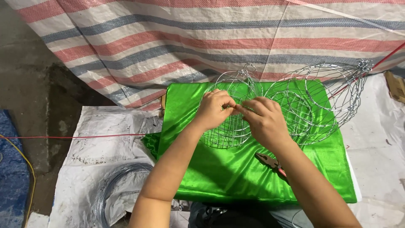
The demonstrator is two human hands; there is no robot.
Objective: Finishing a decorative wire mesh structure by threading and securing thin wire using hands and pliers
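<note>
- The cloth [236, 169] was bright, glossy green, plain, with paler sheen along its folds.
- On the cloth, the wire frame [291, 101] was silver-grey, an open mesh.
- At the cloth's lower right, the pliers [270, 162] were dark metal with red handles.
- Behind the cloth, the tarp [202, 38] was white with broad red and blue-grey stripes.
- Under the cloth, the sheet [105, 135] was white, smudged with grey.
- Left of the cloth, the wire coil [112, 185] was dull grey.
- Further left, a red string [71, 137] crossed the dark grey floor [29, 84].
- Far left of the cloth, a yellow cord [23, 162] lay over a blue mat [10, 177].
</note>
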